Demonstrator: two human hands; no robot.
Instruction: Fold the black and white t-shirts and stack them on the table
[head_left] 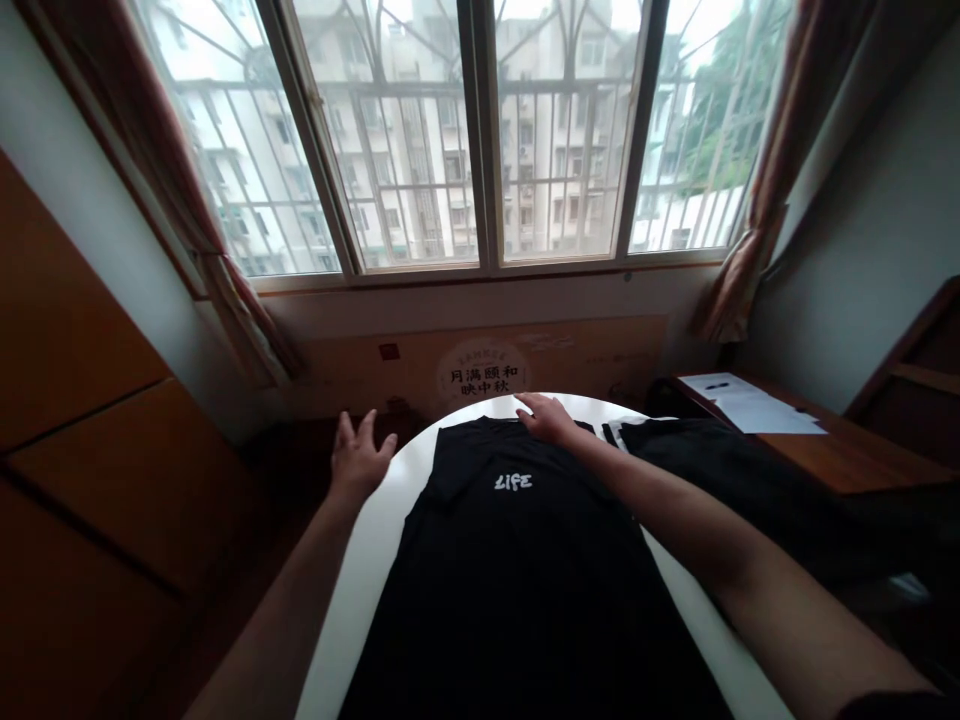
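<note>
A black sleeveless garment [517, 580] with a small white print lies spread over a round white table [367, 560]. Over the table's left edge, my left hand [360, 455] is raised with its fingers apart and holds nothing. My right hand [549, 418] is at the far edge of the black garment, right of its middle, fingers stretched out to the left; whether it touches the cloth I cannot tell. Another dark garment with white stripes [675, 440] lies to the right, partly behind my right forearm.
A wooden desk [862, 460] with white papers [765, 408] stands at the right. Beyond the table are a printed box-like panel [337, 375] and a barred window with tied curtains [232, 300]. An orange-brown cabinet [97, 450] stands at the left.
</note>
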